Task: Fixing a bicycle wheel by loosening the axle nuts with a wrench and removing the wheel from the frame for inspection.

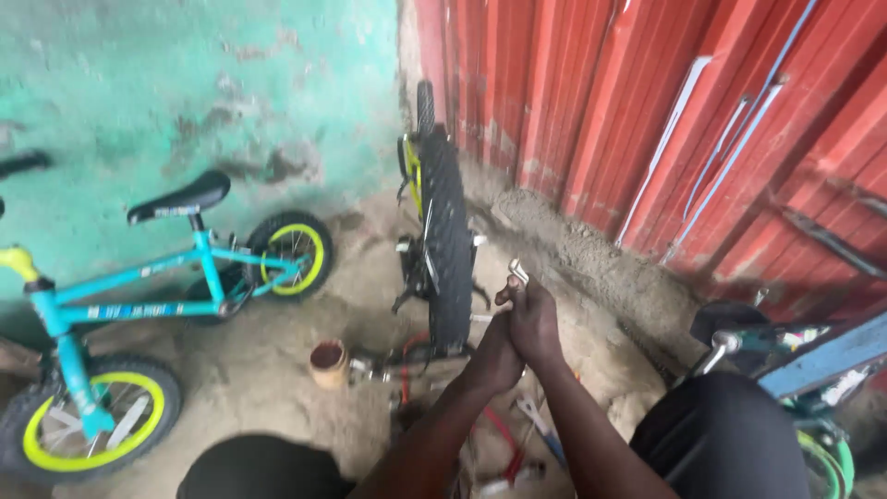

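Wrench (pixel 517 272) gripped upright by both hands (pixel 519 331), forearms extended beside wheel (pixel 446 245).

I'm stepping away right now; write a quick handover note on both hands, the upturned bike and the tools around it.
Right hand: closed on a metal tool, its end sticking up above the fist, just right of the black tyre.
Left hand: pressed against the right one from below; whether it also grips the tool cannot be told.
Upturned bike: stands on the sandy floor, wheel in the air, in front of the hands.
Small brown cup: on the floor, left of the bike.
Loose tools: on the floor under the forearms.
Teal bike: upright at the left, untouched.
Done or left: the picture does not settle it.
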